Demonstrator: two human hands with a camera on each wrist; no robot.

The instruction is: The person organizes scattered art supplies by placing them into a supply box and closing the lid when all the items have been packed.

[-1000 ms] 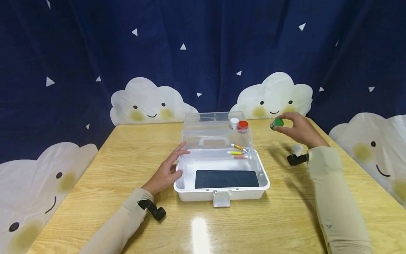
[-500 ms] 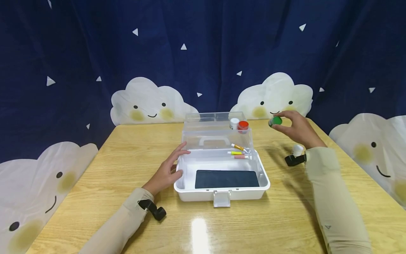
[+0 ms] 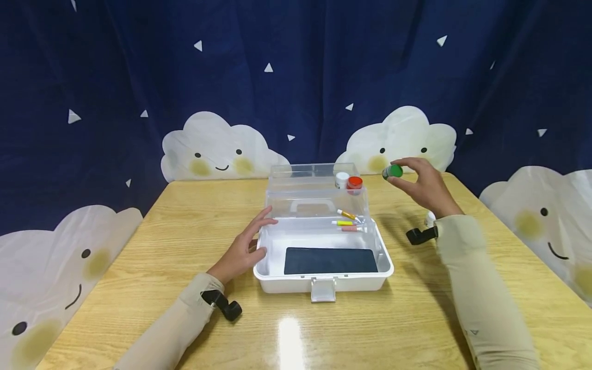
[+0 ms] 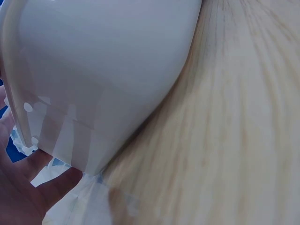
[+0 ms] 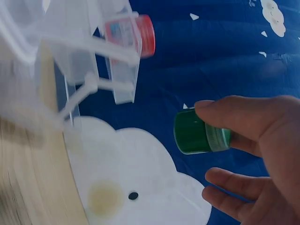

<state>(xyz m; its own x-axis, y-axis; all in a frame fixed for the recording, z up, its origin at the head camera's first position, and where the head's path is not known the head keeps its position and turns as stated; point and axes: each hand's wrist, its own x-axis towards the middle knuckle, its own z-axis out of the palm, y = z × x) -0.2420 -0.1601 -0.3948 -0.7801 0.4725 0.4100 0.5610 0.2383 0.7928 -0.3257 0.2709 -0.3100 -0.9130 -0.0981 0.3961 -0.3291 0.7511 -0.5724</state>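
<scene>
My right hand (image 3: 427,187) pinches a small green jar (image 3: 392,171) between thumb and fingers, raised over the table's back right; in the right wrist view the jar (image 5: 192,132) lies tilted sideways, the other fingers loose below it. My left hand (image 3: 242,252) rests with spread fingers against the left rim of an open white storage box (image 3: 361,284). Its fingers (image 4: 58,187) reach past the box's end in the left wrist view. Behind the box, a white jar (image 3: 341,180) and a red jar (image 3: 354,184) sit in the raised clear tray.
A dark flat rectangle (image 3: 330,261) lies inside the box. Orange (image 3: 347,214), yellow (image 3: 342,223) and pink (image 3: 351,229) pens lie in a clear tier. Another white jar (image 3: 430,219) stands right of the box, partly behind my wrist. The box's latch (image 3: 322,290) hangs at the front.
My right hand has moved left and slightly up with the green jar, toward the raised tray. The left hand and the box have stayed put.
</scene>
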